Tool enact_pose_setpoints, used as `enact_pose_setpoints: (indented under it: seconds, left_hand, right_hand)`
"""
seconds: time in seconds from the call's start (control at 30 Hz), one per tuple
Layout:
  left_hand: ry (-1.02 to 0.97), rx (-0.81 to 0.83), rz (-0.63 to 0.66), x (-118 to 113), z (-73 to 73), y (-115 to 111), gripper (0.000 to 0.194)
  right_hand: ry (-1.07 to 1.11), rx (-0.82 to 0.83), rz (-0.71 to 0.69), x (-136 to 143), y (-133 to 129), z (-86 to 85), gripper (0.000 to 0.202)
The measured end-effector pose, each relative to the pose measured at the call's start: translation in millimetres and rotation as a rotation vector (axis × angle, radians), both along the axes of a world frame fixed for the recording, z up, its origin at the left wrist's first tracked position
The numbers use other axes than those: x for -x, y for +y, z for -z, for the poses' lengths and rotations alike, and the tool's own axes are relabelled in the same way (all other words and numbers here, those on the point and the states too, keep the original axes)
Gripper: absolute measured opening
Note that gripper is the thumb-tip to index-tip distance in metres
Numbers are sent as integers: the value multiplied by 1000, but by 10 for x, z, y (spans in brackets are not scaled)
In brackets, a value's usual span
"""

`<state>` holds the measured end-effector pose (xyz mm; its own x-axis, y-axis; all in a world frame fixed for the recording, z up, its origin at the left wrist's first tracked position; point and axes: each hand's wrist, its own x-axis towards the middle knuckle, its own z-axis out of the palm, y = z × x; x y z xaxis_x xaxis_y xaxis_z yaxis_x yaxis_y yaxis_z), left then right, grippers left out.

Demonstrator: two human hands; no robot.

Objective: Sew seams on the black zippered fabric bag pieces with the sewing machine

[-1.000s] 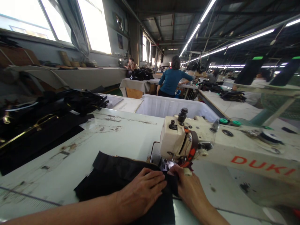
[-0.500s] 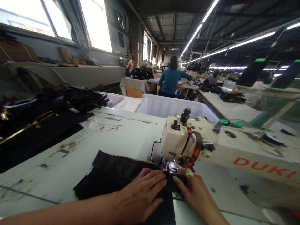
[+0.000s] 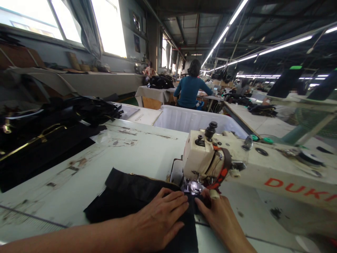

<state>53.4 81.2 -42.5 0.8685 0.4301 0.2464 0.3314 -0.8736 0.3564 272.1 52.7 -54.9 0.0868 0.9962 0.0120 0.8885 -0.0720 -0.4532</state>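
Black fabric (image 3: 119, 198) with a zipper along its far edge lies on the pale sewing table, one side reaching the lit presser foot (image 3: 195, 187) of the sewing machine (image 3: 196, 158). My left hand (image 3: 165, 214) rests flat on top of the cloth, fingers stretched toward the foot. Just right of the foot, my right hand (image 3: 217, 211) pinches the fabric's edge between thumb and fingers. Its fingertips are partly hidden behind the machine head.
A heap of black pieces with gold zippers (image 3: 47, 135) lies on the left of the table. Behind the machine stands a white plastic bin (image 3: 197, 116). Further back, a person in a blue top (image 3: 191, 89) is at another table. The machine arm extends right.
My hands and the fabric stay almost in place, and the view shifts slightly. In the background, the person in the blue top has lowered and drawn in the right arm.
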Motion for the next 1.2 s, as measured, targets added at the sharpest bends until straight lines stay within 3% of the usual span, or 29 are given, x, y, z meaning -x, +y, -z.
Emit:
enact_pose_setpoints:
  seconds: [0.13,0.27,0.43,0.67,1.0,1.2]
  left_hand:
    - [28,9,-1,-7,-30,-7,42]
    - [34,9,-22,-7,7,-14,31]
    - [27,44,-20,-10,28,-12,30]
    - [13,80,-3,-24,-19,-8,51]
    - [96,-2,-8,-27,-37,-12,50]
    - [78,-43,3,-28,-42,-10,48]
  right_hand:
    - [32,-73,-33,158,-48,-31,17]
    - [127,-167,-202,183,-149,37,15]
    - [-48,-351,-388,32,-291,204,31]
    - [-207,-382,-446,23,-335,202,30]
    - [-234,-359,-472,-125,-335,392,43]
    - [-332,-388,-533,-151,-295,223,37]
